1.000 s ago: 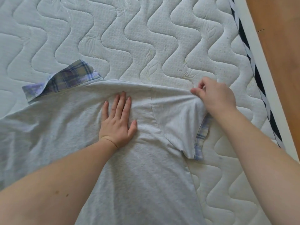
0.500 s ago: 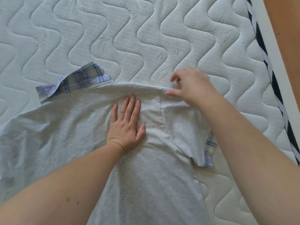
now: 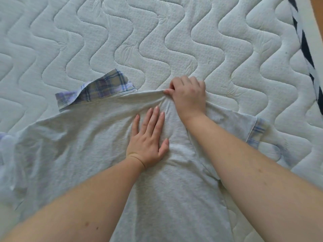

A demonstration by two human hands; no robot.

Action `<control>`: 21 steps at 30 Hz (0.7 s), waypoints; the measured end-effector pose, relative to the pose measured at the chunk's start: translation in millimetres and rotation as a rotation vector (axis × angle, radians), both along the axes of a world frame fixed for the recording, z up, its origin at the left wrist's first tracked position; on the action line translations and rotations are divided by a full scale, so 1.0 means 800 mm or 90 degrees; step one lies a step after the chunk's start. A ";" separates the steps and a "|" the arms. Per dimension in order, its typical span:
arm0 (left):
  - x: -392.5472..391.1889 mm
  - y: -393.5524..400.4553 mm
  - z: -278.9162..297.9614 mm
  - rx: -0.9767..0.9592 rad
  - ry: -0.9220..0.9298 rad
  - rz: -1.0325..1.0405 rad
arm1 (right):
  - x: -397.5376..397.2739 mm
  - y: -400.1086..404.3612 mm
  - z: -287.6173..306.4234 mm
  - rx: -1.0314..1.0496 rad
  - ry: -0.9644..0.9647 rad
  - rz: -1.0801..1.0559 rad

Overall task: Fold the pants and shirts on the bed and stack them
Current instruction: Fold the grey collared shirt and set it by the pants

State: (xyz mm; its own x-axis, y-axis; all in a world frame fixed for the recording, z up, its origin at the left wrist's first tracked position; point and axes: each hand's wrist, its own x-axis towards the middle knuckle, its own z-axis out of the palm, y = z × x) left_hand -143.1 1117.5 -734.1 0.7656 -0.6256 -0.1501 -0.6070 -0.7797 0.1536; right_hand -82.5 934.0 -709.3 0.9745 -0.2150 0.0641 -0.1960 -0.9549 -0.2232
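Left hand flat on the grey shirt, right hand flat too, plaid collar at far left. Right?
Not quite. In the head view the right hand isn't flat: it pinches the grey shirt at its top edge. Left hand flat and plaid collar at far left are correct.

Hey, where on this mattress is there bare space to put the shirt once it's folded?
Bare quilted mattress runs across the far side, beyond the plaid collar and right hand. A narrower strip lies right of the plaid-cuffed sleeve, up to the striped edge. The near half is crowded: the grey shirt, left hand and both forearms cover it.
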 end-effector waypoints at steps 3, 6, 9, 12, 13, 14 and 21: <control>0.000 0.001 -0.003 -0.003 -0.001 -0.005 | -0.002 -0.002 -0.002 -0.031 -0.053 0.005; 0.000 0.002 -0.005 -0.004 -0.005 -0.006 | 0.000 -0.001 -0.005 -0.003 -0.030 -0.003; -0.001 0.001 -0.005 -0.015 -0.008 -0.003 | 0.005 0.002 0.000 -0.009 0.049 -0.017; 0.000 0.002 -0.005 -0.015 -0.008 0.001 | 0.000 0.010 0.011 0.027 0.061 -0.039; 0.000 0.001 -0.005 -0.014 -0.007 0.000 | -0.006 0.013 0.016 0.052 0.052 -0.047; -0.001 -0.001 -0.004 -0.015 -0.002 0.000 | -0.014 0.015 0.022 0.079 0.048 -0.052; 0.003 -0.002 0.028 0.003 0.084 0.011 | -0.093 0.057 0.095 0.167 0.063 0.022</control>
State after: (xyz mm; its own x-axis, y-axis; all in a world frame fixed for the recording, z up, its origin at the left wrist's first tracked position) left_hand -140.6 1116.2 -711.9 0.7490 -0.6120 -0.2540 -0.5688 -0.7905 0.2273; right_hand -157.2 979.3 -633.4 0.9803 -0.1779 -0.0852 -0.1972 -0.8738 -0.4446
